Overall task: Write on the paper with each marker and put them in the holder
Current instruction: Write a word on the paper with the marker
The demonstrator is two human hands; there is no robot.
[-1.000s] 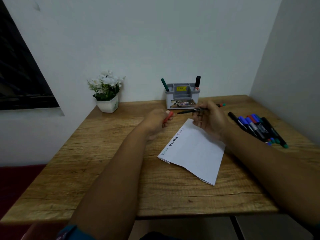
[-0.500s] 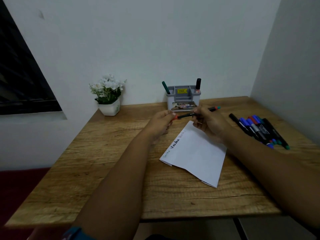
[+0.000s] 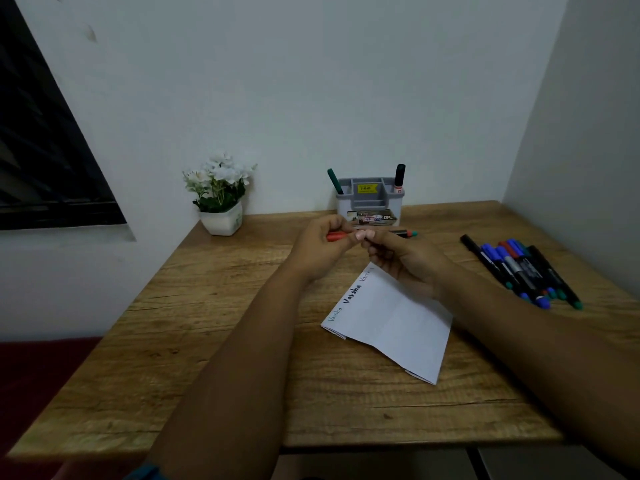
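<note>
Marker (image 3: 403, 233) pinched by both hands' closed fingers (image 3: 360, 234).

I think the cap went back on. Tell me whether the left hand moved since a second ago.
Yes. The left hand moved right, toward the holder, meeting the right hand.

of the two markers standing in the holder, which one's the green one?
The green marker, leaning in the left end of the grey holder. The one at the right end is a black-capped marker standing nearly upright.
</note>
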